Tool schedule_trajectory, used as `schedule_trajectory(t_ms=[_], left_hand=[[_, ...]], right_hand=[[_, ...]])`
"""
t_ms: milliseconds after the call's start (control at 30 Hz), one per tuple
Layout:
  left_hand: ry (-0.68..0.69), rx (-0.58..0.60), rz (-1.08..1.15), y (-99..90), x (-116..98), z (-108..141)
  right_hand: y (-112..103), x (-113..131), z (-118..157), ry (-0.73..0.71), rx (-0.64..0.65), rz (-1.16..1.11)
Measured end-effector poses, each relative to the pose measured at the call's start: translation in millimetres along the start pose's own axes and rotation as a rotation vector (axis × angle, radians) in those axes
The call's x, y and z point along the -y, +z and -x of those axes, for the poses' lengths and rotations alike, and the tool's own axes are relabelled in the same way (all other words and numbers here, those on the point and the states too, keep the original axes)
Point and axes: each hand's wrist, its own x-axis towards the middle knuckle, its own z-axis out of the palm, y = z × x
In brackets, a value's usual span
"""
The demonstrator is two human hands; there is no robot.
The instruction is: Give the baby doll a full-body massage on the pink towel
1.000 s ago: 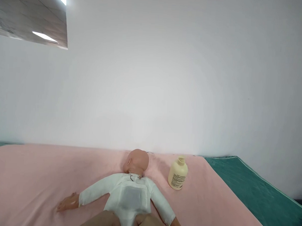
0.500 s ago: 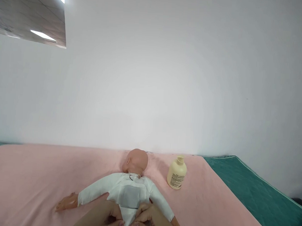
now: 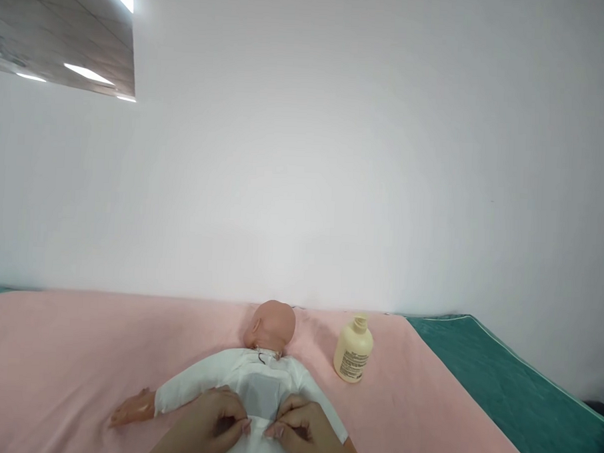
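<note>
A baby doll [image 3: 272, 324] lies face down with its head at the far end, the face turned left. Its body and arms are covered in white cloth [image 3: 255, 448], and a grey rectangular panel [image 3: 261, 396] sits on its back. My left hand [image 3: 218, 420] is closed in a pinch at the lower left corner of the panel, on the white cloth. Opposite it, my right hand [image 3: 303, 427] pinches the cloth by the lower right corner. The fingertips are a short gap apart. The doll's legs are out of view.
Right of the doll's head stands a cream plastic bottle [image 3: 353, 349] with printed text. A pink sheet [image 3: 101, 338] lies beneath everything, over a green surface [image 3: 515, 389] that shows at the right. Behind rises a white wall [image 3: 305, 153] with a reflective panel [image 3: 65, 36] at upper left.
Both hands have moved up the doll's back, away from me, to the grey panel's lower edge. The white cloth between them now lies flatter. The bottle and doll stay put.
</note>
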Motion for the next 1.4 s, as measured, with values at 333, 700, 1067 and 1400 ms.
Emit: schedule_trajectory(t_ms=[333,700,1067,1400], left_hand=[[-0.035,0.007,0.032,4.8,5.4,-3.6],[-0.024,-0.002,0.059,12.0,10.4,-10.9],[0.106,-0.302,0.022,26.5,30.9,-18.6],[0.034,-0.251,0.044,29.8,31.3,-24.9]], right_hand=[[0.9,3.9,-6.5,0.002,0.141,-0.126],[10.8,-9.4,-9.6,-0.076,0.096,-0.033],[26.8,-18.5,-19.3,-0.163,-0.224,-0.044],[29.2,-10.7,-33.6,-0.016,-0.097,0.046]])
